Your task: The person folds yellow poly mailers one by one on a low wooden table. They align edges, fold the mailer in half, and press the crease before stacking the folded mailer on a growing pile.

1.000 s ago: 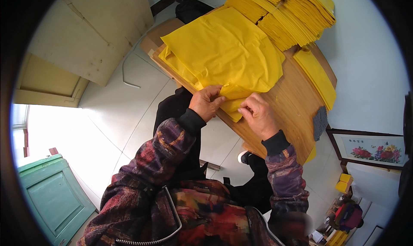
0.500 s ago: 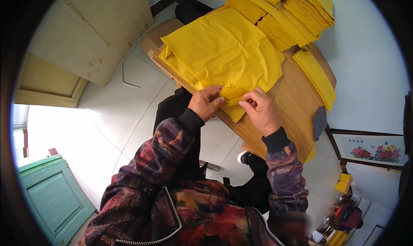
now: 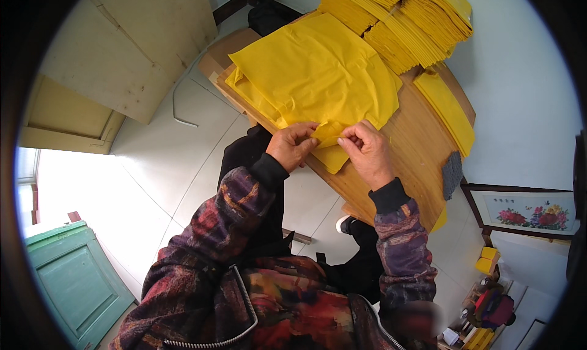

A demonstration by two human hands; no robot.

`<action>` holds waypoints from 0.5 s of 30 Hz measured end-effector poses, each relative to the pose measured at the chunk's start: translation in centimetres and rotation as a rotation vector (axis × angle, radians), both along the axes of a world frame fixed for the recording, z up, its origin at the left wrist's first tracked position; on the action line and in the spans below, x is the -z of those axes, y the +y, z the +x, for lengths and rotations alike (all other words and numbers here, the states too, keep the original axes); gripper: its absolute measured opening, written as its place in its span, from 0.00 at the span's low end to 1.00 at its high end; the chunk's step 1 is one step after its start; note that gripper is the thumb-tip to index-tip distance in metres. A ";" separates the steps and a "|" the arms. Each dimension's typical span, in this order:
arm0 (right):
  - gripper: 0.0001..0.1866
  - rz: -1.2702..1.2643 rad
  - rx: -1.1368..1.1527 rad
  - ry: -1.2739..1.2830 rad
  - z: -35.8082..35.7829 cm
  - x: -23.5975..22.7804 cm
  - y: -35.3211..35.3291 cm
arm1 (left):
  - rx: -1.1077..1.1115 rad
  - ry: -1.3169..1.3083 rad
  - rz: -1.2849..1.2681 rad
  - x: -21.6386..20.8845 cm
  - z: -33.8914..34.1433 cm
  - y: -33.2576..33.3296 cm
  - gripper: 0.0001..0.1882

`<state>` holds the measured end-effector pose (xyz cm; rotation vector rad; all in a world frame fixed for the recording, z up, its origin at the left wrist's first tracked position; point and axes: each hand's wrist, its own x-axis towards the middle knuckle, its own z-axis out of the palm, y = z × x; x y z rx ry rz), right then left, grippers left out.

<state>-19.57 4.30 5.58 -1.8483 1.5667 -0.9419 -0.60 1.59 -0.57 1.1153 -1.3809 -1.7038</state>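
Observation:
A stack of large yellow paper sheets [image 3: 318, 75] lies on a wooden table [image 3: 416, 148]. My left hand [image 3: 292, 145] and my right hand [image 3: 368, 151] both pinch the near corner of the top yellow sheet [image 3: 330, 132], which is lifted and folded up between the fingertips. The two hands are a few centimetres apart at the table's near edge.
Piles of folded yellow paper [image 3: 403, 20] stand at the far side of the table, and a yellow strip [image 3: 449, 108] lies along its right edge. A dark pad [image 3: 452, 174] rests nearby. A framed flower picture [image 3: 529, 212] leans at the right; a green cabinet [image 3: 73, 283] stands at the lower left.
Both hands have drawn closer together on the sheet's near corner, and the corner has lifted and creased between the fingers.

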 end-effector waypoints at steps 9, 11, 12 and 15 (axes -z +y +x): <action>0.05 -0.037 0.055 0.026 0.4 0.5 -0.9 | 0.028 0.134 -0.116 2.6 -0.3 -0.1 0.17; 0.04 -0.056 0.056 0.026 0.4 0.6 -0.9 | -0.009 0.053 -0.282 2.8 -0.5 0.0 0.17; 0.04 -0.089 0.071 0.011 0.4 0.7 -0.8 | -0.037 -0.010 -0.383 2.8 -0.6 0.1 0.17; 0.04 -0.119 0.135 0.001 0.1 0.9 0.6 | -0.082 -0.118 -0.245 1.8 -0.6 0.3 0.17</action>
